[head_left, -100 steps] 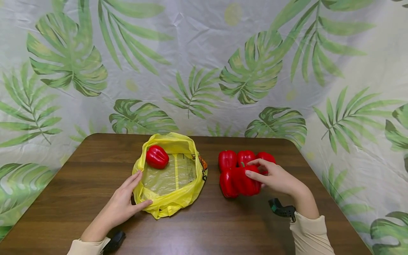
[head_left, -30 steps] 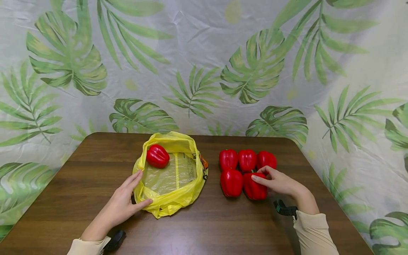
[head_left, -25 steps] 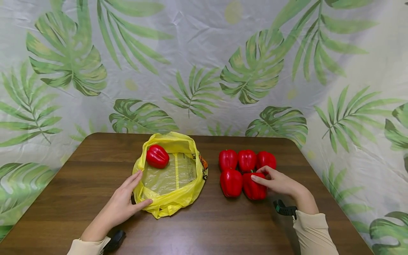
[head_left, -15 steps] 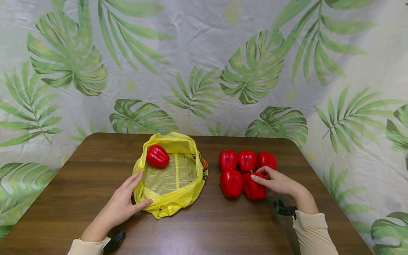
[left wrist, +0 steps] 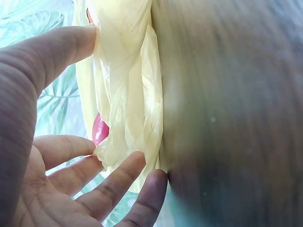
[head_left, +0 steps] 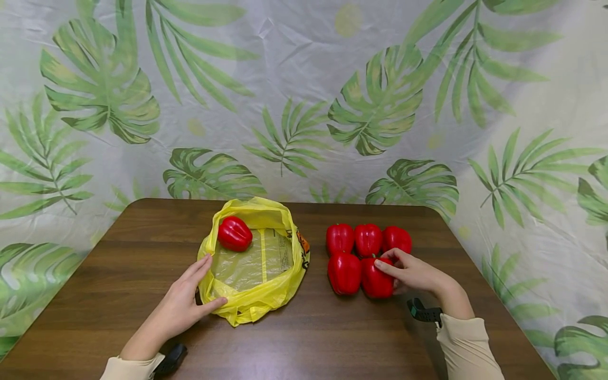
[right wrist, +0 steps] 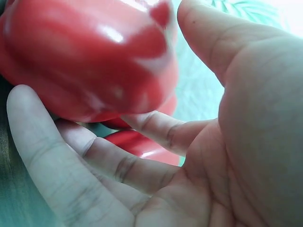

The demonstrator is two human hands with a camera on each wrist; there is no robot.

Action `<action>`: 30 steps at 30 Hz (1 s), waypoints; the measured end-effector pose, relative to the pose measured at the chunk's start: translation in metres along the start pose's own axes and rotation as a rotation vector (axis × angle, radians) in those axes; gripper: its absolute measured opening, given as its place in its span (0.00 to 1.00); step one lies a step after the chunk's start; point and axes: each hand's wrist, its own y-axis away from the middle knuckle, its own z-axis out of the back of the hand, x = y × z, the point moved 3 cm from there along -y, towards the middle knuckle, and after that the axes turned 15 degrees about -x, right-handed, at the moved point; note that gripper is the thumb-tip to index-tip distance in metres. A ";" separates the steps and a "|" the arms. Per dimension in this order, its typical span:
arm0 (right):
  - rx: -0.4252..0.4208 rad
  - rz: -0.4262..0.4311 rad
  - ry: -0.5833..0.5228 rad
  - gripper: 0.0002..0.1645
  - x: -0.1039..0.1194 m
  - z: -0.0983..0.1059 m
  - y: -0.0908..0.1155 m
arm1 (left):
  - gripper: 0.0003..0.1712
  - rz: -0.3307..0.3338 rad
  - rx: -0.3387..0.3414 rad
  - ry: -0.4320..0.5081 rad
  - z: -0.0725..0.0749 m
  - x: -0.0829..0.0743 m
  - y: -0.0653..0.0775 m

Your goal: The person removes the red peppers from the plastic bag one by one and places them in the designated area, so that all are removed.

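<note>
In the head view, a yellow plastic bag [head_left: 266, 301] lies with its mouth spread, one red bell pepper [head_left: 235, 234] inside at the back left. My left hand [head_left: 178, 303] touches the bag's left and front rim with thumb and index finger; the left wrist view shows its fingers loosely extended against the plastic. On the right, my right hand [head_left: 418, 272] is at the front-right bell pepper [head_left: 377, 282], which stands on the table. In the right wrist view its fingers are spread loosely along that pepper, thumb tip at its edge.
Other red bell peppers stand close together: one at front left [head_left: 344, 273] and three behind, such as the back-middle pepper [head_left: 368, 239]. The brown wooden table [head_left: 304, 348] ends before a leaf-patterned cloth [head_left: 304, 79].
The front-right pepper, raised in my right hand over three seconds ago, was set down beside the front-left one. It has since shifted slightly left. My left hand has stayed at the bag.
</note>
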 end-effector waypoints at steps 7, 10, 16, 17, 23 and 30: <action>0.014 -0.022 -0.013 0.39 0.001 0.001 0.001 | 0.58 0.002 -0.003 0.002 0.000 0.001 0.001; 0.016 -0.015 -0.012 0.38 0.001 0.002 0.000 | 0.58 0.003 0.000 0.003 0.000 0.001 0.001; -0.003 0.028 0.030 0.38 0.004 0.008 -0.002 | 0.58 0.010 0.009 0.004 0.000 0.000 0.000; -0.012 0.037 0.046 0.39 0.005 0.010 -0.002 | 0.58 0.010 0.010 0.004 0.000 0.000 0.000; -0.086 0.115 0.168 0.38 0.020 0.019 -0.007 | 0.58 0.012 0.010 0.002 0.000 0.000 0.000; -0.160 0.215 0.308 0.39 0.043 0.027 -0.013 | 0.58 0.016 0.013 0.008 0.000 -0.001 -0.001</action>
